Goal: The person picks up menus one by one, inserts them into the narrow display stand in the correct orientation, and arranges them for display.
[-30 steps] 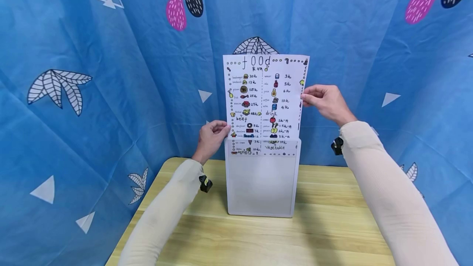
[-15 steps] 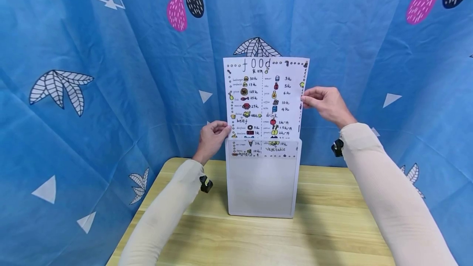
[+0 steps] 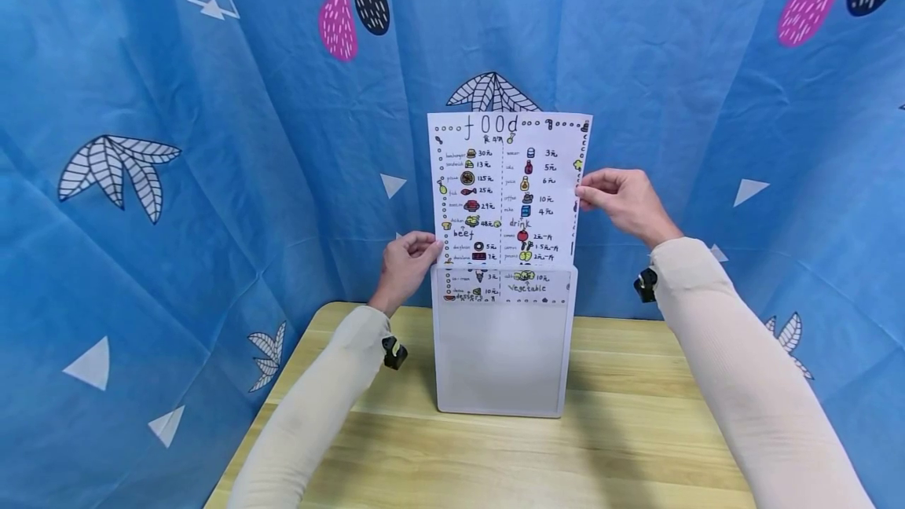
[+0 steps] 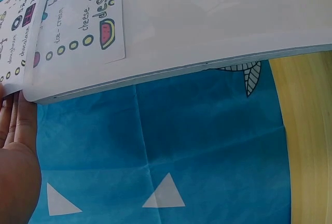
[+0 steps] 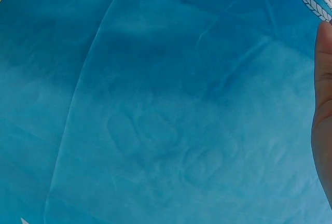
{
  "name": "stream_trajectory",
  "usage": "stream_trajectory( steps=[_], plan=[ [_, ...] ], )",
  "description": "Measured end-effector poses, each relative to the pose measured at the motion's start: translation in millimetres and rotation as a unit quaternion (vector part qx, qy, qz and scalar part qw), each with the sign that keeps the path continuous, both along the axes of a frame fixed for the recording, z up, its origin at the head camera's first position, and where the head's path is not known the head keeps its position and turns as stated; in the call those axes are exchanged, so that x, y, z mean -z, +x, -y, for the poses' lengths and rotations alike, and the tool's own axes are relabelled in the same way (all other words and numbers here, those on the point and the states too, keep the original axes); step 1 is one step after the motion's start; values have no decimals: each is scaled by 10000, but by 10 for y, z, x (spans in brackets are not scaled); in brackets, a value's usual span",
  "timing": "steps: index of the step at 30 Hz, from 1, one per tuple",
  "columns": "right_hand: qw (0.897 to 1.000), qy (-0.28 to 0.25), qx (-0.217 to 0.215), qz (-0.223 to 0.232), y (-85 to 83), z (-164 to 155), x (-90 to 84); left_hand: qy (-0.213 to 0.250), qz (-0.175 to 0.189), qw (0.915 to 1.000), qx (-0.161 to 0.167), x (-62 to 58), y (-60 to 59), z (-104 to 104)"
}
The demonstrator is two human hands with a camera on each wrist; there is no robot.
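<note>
Mid-insertion: menu sheet (image 3: 507,183) bottom edge inside clear holder (image 3: 500,356), upright at tabletop (image 3: 636,446) 12 o'clock. Right hand (image 3: 622,201) pinched sheet's 3 o'clock edge; left hand (image 3: 404,265) gripped holder's top-left corner. Next likely needs straight downward push.

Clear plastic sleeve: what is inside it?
The bottom strip of the food menu sheet, with its dessert and vegetable labels, shows through the clear plastic sleeve. Below that, the sleeve looks blank; anything behind it is hidden.
</note>
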State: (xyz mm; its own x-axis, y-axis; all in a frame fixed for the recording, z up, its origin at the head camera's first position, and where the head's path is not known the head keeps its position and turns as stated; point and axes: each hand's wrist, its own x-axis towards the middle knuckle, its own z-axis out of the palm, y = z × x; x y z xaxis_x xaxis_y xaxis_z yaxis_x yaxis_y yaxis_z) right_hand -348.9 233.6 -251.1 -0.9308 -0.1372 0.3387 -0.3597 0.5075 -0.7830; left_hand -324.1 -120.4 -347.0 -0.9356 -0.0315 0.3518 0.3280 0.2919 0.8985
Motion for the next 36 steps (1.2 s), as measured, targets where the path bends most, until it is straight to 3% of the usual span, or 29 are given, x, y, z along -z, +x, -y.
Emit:
stream_trajectory(
  steps=[17, 24, 29, 36],
  plan=[
    [9998, 54, -46, 162, 45, -2, 7, 22, 106, 9999, -43, -29, 62, -14],
    [9996, -23, -57, 289, 47, -1, -20, -15, 118, 9999, -54, -98, 72, -26],
    [9996, 19, -72, 267, 45, 2, -60, -91, -109, 9995, -265, -254, 39, -50],
    [9999, -25, -88, 139, 51, 17, -175, -296, -571, 9963, -567, -628, -1, -95]
  ],
)
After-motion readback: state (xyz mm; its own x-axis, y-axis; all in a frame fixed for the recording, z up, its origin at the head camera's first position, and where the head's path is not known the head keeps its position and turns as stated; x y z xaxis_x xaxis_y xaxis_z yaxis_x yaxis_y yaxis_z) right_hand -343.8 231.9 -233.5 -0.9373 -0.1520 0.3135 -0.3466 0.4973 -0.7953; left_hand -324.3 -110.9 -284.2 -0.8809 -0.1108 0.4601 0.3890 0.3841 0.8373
